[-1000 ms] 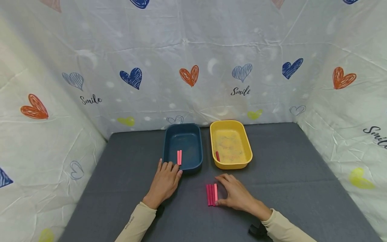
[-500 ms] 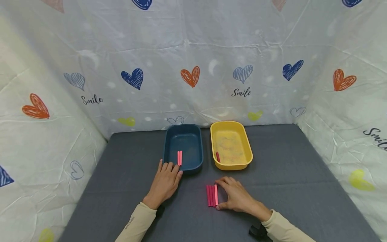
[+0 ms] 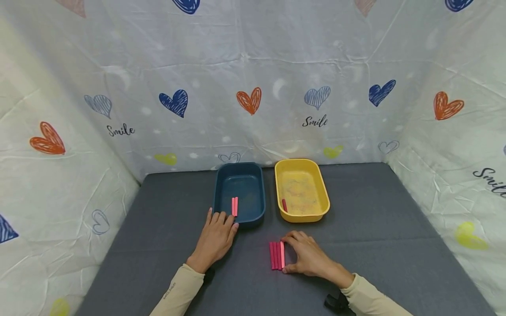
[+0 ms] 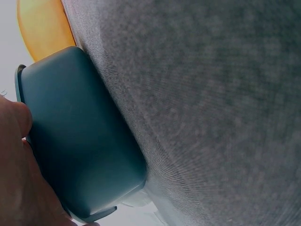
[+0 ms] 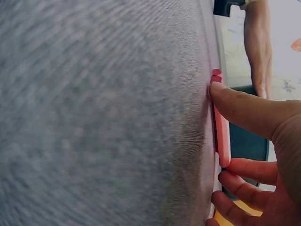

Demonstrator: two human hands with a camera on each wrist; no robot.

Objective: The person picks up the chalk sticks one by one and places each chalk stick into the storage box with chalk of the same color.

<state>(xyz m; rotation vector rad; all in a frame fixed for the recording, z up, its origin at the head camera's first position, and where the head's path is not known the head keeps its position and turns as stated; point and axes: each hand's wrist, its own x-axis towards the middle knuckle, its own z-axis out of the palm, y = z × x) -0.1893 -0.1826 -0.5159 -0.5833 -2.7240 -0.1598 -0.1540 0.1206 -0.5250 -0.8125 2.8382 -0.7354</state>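
Observation:
At the near rim of a dark blue tray, my left hand holds on, with its fingers bent over the edge and its thumb against the outer wall, as the left wrist view shows. Two light pink sticks lie side by side in that tray. My right hand pinches a light pink stick lengthwise, thumb on its near end and index finger on its far end. This stick lies at the right of a row of dark pink sticks on the table, close against them.
Beside the blue tray stands a yellow tray with one dark red stick near its front left. Both trays are at the back of the grey cloth-covered table, near a printed curtain.
My right hand's thumb and index finger have settled onto the ends of the light pink stick. The left hand and the trays have stayed put; the view has shifted very slightly.

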